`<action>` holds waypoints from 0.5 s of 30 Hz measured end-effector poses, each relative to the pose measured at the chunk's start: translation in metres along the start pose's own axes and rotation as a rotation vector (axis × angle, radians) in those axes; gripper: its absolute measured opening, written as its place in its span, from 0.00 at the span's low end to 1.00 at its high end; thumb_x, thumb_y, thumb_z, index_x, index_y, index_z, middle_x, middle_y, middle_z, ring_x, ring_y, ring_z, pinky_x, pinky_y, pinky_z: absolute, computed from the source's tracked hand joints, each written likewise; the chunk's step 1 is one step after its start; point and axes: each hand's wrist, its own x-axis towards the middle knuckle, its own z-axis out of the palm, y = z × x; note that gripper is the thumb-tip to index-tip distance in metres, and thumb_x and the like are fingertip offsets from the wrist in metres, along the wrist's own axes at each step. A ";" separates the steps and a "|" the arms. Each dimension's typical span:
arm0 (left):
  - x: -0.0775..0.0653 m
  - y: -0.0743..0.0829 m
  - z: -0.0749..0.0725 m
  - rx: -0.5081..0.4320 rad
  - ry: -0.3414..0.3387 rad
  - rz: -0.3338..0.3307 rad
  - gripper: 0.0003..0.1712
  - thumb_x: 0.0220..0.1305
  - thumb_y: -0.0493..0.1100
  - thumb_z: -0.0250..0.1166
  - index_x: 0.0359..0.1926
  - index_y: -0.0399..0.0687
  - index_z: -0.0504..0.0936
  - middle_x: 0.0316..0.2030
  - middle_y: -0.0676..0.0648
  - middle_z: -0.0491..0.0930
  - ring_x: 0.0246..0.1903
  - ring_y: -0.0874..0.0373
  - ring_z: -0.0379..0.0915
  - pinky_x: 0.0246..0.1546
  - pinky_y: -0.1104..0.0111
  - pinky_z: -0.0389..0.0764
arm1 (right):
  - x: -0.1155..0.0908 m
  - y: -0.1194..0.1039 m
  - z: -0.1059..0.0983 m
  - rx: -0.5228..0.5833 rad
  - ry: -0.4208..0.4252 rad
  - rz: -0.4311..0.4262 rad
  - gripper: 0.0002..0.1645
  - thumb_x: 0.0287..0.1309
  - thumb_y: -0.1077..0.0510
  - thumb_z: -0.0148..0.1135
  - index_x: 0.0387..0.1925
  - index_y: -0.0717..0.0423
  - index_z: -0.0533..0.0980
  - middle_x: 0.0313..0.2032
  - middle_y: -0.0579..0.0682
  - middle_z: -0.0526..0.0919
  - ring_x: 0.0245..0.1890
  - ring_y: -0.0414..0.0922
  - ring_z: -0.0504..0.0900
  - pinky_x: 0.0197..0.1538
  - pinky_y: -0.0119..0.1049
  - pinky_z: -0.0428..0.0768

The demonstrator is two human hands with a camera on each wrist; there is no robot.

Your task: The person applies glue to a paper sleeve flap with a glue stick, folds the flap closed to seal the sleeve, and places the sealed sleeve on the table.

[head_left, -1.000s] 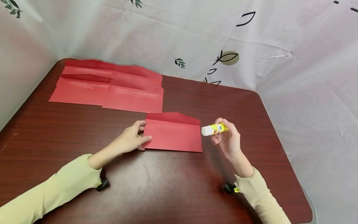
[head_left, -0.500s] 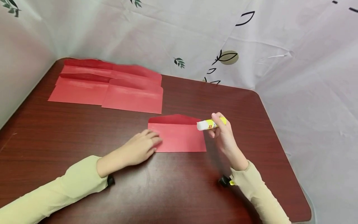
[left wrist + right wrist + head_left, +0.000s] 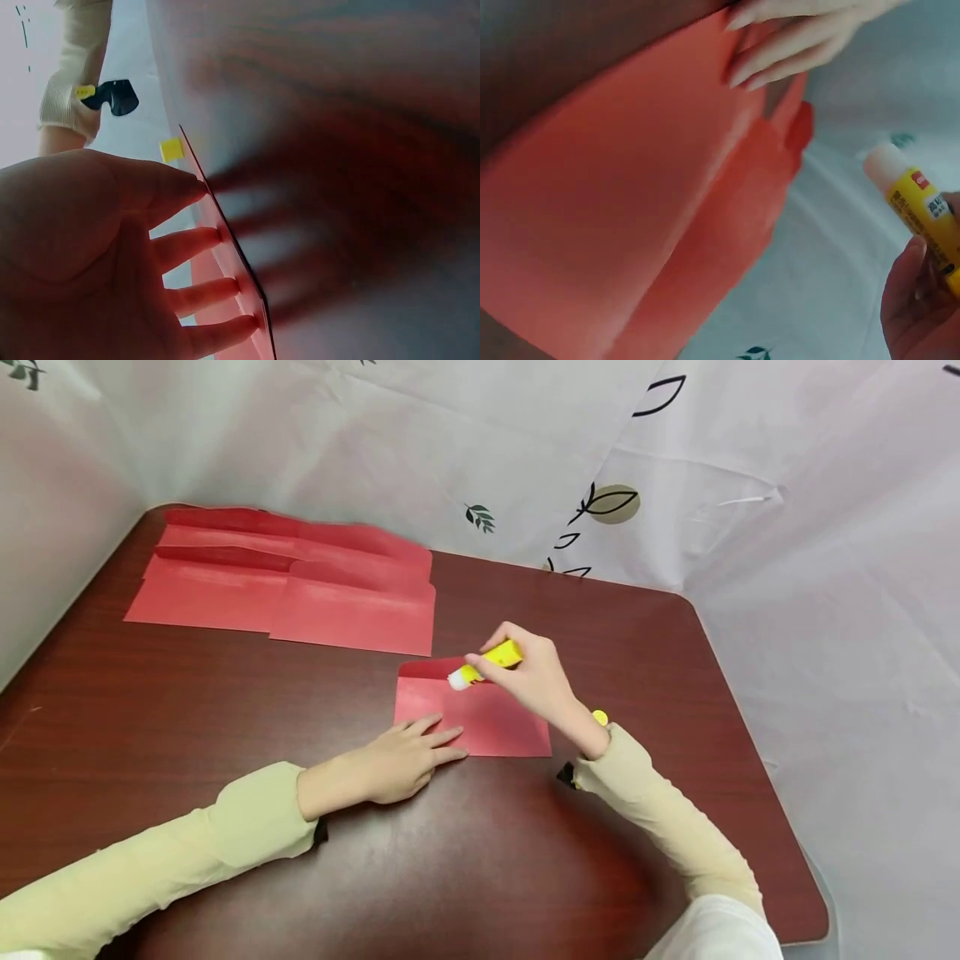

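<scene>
A red envelope (image 3: 510, 727) lies on the table with its flap raised on the far side. My left hand (image 3: 408, 760) rests on its near left part, fingers spread and nearly straight. In the left wrist view, the fingertips (image 3: 244, 324) meet the envelope along its edge. Above the flap side, my right hand (image 3: 534, 675) holds a yellow glue stick (image 3: 501, 655) between thumb and fingers. The stick's white end points down and left, over the envelope in the head view. In the right wrist view this white end (image 3: 886, 166) shows uncapped, beside the flap (image 3: 712, 225).
Several more red envelopes (image 3: 352, 618) lie overlapping in two rows at the back left, flaps raised. The brown table (image 3: 615, 643) has rounded corners and meets a white patterned curtain (image 3: 375, 452) behind. Black devices (image 3: 567, 774) sit at the wrists.
My left hand has gone from gripping the envelope's left edge to lying flat on it. The right hand has brought the glue stick leftward from beside the envelope to above its flap side.
</scene>
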 end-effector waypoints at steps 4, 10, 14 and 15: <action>0.002 -0.002 -0.001 0.005 0.027 0.005 0.26 0.63 0.37 0.59 0.63 0.52 0.73 0.68 0.42 0.66 0.69 0.36 0.56 0.62 0.42 0.65 | 0.016 -0.002 0.018 -0.226 -0.074 -0.182 0.12 0.57 0.48 0.66 0.28 0.51 0.75 0.19 0.42 0.79 0.16 0.36 0.71 0.23 0.29 0.71; 0.003 -0.003 -0.001 0.090 0.035 0.036 0.24 0.63 0.38 0.59 0.61 0.53 0.74 0.68 0.44 0.66 0.69 0.40 0.58 0.59 0.43 0.68 | 0.032 -0.005 0.041 -0.422 -0.180 -0.317 0.16 0.60 0.46 0.62 0.26 0.51 0.73 0.17 0.41 0.76 0.15 0.36 0.70 0.22 0.29 0.69; 0.003 -0.004 -0.001 0.100 0.010 0.053 0.25 0.64 0.39 0.59 0.63 0.53 0.72 0.69 0.44 0.64 0.69 0.40 0.57 0.61 0.41 0.66 | 0.038 -0.006 0.052 -0.457 -0.228 -0.345 0.17 0.61 0.45 0.60 0.25 0.51 0.70 0.20 0.41 0.75 0.15 0.36 0.69 0.22 0.28 0.68; 0.003 -0.005 -0.002 0.093 0.001 0.055 0.26 0.64 0.39 0.59 0.63 0.52 0.72 0.70 0.44 0.64 0.69 0.39 0.57 0.61 0.41 0.65 | 0.039 -0.006 0.055 -0.462 -0.236 -0.352 0.17 0.62 0.45 0.59 0.25 0.50 0.70 0.20 0.41 0.75 0.15 0.36 0.69 0.22 0.28 0.67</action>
